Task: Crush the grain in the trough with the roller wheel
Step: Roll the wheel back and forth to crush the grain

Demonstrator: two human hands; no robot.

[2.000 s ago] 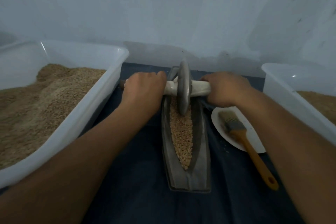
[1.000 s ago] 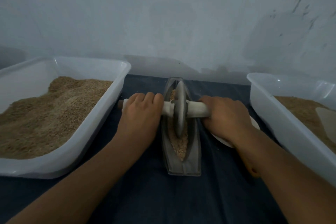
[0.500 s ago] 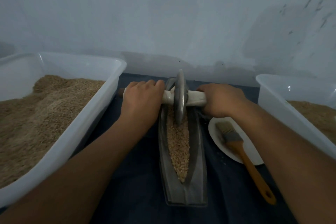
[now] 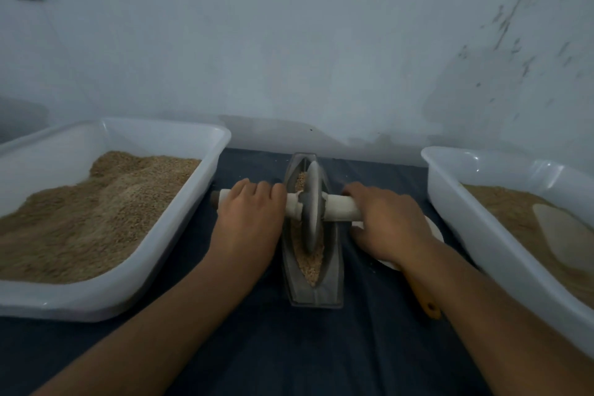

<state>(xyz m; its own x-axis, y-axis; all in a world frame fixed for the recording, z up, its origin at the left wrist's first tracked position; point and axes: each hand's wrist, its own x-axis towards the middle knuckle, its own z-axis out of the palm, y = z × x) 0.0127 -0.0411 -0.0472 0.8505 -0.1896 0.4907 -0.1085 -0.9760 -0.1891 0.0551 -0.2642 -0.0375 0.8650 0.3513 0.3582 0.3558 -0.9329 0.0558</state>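
A grey boat-shaped trough (image 4: 334,280) lies lengthwise on the dark cloth in the middle, with tan grain (image 4: 311,268) along its groove. The grey roller wheel (image 4: 312,209) stands upright in the groove near the trough's middle, on a pale axle handle (image 4: 340,207) that crosses it. My left hand (image 4: 249,219) grips the axle left of the wheel. On the other side my right hand (image 4: 387,223) grips the axle's right part. Grain shows in front of and behind the wheel.
A white tub (image 4: 205,167) heaped with grain stands at the left. Another white tub (image 4: 456,202) with grain stands at the right. A white plate (image 4: 434,228) and an orange brush handle (image 4: 429,307) lie under my right forearm. A pale wall rises behind.
The wheel has rolled from the trough's far end toward me to about its middle, and both hands came back with it. My head drew back, so the scene looks smaller.
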